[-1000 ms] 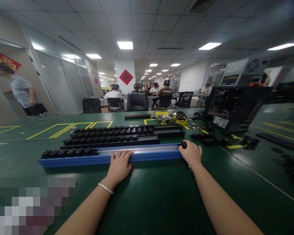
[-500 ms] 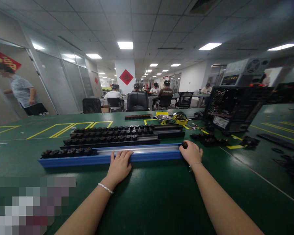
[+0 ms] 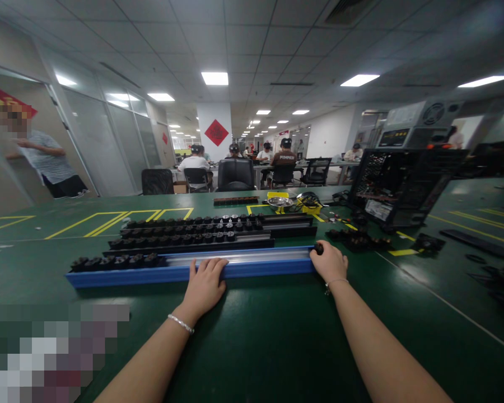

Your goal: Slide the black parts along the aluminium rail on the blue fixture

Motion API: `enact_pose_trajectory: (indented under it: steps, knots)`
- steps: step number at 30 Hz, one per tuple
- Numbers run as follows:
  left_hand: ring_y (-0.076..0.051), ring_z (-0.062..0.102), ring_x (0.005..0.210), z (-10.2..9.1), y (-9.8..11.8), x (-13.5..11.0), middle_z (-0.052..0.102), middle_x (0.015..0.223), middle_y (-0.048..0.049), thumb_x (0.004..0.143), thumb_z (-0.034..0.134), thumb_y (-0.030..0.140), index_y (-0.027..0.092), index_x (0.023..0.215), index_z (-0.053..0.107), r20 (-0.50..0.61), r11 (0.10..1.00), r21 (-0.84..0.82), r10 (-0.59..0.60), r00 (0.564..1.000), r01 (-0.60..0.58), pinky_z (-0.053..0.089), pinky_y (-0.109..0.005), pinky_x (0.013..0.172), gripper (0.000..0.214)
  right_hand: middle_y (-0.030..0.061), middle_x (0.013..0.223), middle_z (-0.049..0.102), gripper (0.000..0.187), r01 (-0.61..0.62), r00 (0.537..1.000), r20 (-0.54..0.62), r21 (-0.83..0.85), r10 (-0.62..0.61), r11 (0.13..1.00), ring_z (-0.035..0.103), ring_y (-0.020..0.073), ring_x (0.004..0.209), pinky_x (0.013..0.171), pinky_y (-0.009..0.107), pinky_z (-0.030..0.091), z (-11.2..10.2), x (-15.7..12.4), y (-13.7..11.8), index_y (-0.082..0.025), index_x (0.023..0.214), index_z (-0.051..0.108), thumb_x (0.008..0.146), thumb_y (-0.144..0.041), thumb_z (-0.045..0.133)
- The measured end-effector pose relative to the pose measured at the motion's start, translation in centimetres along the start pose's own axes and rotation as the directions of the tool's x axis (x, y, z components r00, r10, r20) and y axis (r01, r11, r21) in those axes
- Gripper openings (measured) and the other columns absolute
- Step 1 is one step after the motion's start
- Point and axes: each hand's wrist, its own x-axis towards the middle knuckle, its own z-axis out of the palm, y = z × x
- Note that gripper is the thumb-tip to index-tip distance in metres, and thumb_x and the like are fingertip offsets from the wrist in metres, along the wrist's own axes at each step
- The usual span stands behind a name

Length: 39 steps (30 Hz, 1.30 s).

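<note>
Head camera looks down two bare forearms onto a green bench, and the long blue rail (image 3: 151, 276) lies crosswise right under both hands. Left hand (image 3: 204, 282) lies flat and open on the rail's near edge, about midway along, fingers (image 3: 210, 264) spread over the lip onto the silver channel. Right hand (image 3: 331, 263) sits at the rail's right end, fingertips closed on a small black part (image 3: 318, 248) just at the mouth of the channel. What's in the rail? A short row of black parts (image 3: 117, 261) packed at the far end, well to the left of the left hand; the stretch of channel between the hands is bare metal. Just beyond the hands lie two black rails (image 3: 252, 237), each carrying a much longer row of the same dark pieces. Past the right hand, a loose cluster of black parts (image 3: 359, 240) rests on the bench, with a steel bowl (image 3: 279, 201) and an open computer case (image 3: 399, 184) further back. Against half a second ago, very little shifts: left hand is planted on the same spot, right hand and its black part have crept a shade to the right, and a person (image 3: 46, 162) standing far off to the left now holds an arm across the body.
</note>
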Motion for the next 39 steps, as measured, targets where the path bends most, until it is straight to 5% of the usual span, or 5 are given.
enact_pose_trajectory:
  steps: [12,18,39]
  knots:
    - [-0.024,0.045,0.118,0.0,0.1,0.0,0.055,0.126,-0.0038,0.076,0.05,0.023,0.029,0.124,0.048,-0.002,1.0,0.006,-0.001,1.0,0.001,0.01,-0.054,0.11,0.048,0.0108,0.132,0.046,0.046,-0.038,0.996,-0.078,-0.077,0.032,0.996,0.032,0.0313,0.125,0.097,0.048,0.031,0.6,0.5,1.4,-0.021,0.11,0.06,0.074,-0.046,0.045]
    - [-0.024,0.046,0.118,0.0,0.1,0.0,0.056,0.126,-0.0036,0.077,0.048,0.023,0.029,0.123,0.049,-0.005,1.0,-0.001,0.001,1.0,-0.001,0.01,-0.054,0.11,0.047,0.0095,0.119,0.056,0.05,-0.018,1.0,-0.026,-0.053,0.016,0.998,0.039,0.0304,0.118,0.097,0.043,0.032,0.8,1.1,1.9,-0.02,0.111,0.058,0.073,-0.049,0.044]
    - [-0.024,0.045,0.117,0.2,-0.1,0.0,0.057,0.124,-0.002,0.076,0.048,0.022,0.029,0.122,0.048,-0.029,1.0,-0.016,0.023,0.999,-0.024,0.011,-0.055,0.109,0.047,0.0105,0.118,0.058,0.048,-0.029,1.0,0.0,0.018,0.029,0.999,0.048,0.0267,0.111,0.094,0.036,0.035,0.5,1.0,1.9,-0.017,0.116,0.057,0.076,-0.042,0.043]
